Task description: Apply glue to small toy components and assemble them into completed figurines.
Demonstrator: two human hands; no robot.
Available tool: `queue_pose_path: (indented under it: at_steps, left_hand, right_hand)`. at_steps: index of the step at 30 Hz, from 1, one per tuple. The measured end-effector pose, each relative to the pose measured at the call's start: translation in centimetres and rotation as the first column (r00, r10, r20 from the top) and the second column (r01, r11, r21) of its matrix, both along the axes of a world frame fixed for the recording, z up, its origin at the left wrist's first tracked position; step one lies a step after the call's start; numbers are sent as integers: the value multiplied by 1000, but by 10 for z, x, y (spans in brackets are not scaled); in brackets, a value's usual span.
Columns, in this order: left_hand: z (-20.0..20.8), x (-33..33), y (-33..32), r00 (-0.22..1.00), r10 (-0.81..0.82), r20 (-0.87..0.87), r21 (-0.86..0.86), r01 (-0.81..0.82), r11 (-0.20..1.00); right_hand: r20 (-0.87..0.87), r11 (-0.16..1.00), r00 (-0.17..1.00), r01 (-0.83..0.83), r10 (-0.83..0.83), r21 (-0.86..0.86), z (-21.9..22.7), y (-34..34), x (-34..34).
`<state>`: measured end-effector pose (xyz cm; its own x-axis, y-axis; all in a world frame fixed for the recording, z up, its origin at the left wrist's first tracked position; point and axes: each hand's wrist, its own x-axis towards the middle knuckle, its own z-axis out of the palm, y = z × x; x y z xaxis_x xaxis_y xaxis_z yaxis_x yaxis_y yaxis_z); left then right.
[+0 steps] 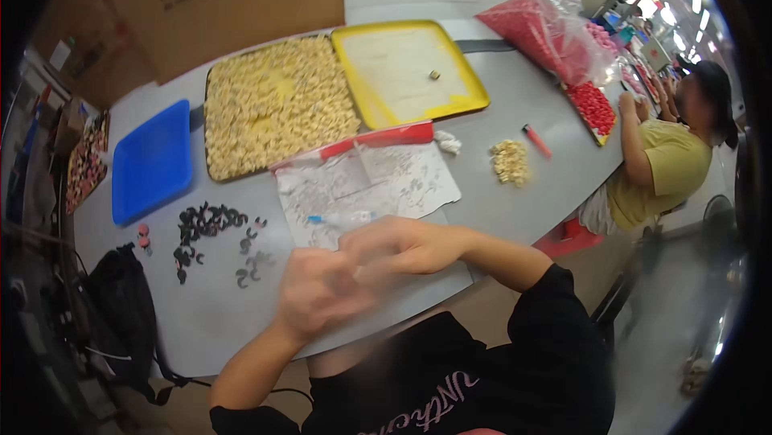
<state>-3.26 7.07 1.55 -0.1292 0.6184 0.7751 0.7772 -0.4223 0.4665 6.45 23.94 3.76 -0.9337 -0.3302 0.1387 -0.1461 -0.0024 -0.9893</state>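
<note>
My left hand (318, 290) and my right hand (394, 244) meet close together over the near edge of the grey table (498, 89). Both are motion-blurred, with fingers pinched toward each other; whatever small piece sits between them is too blurred to make out. Just beyond them lies a clear zip bag with a red strip (366, 178), and a small blue-tipped pen (338, 218) rests on it. Left of my left hand several small black C-shaped clips (211, 230) are scattered.
A tray heaped with pale yellow pieces (273, 105) stands beside a nearly empty yellow tray (406, 69). A blue tray (153, 162) is at left, and a small yellow heap (511, 162) at right. Red-filled bags (547, 29) lie far right near a seated person (667, 162). A black bag (121, 306) hangs lower left.
</note>
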Motion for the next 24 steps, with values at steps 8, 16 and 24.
queue_pose_path:
  at_steps: [8,16,24]
  left_hand:
    - [-5,2,0,976,156,-152,33,-153,988]
    - [-19,-18,7,956,156,-247,148,-122,981]
    - [23,52,-48,891,434,133,408,-448,796]
  right_hand:
    - [-91,992,996,34,-23,124,3,4,-2]
    - [-412,826,836,492,-362,273,-6,3,-7]
    - [-688,633,503,770,-524,80,-13,9,-6]
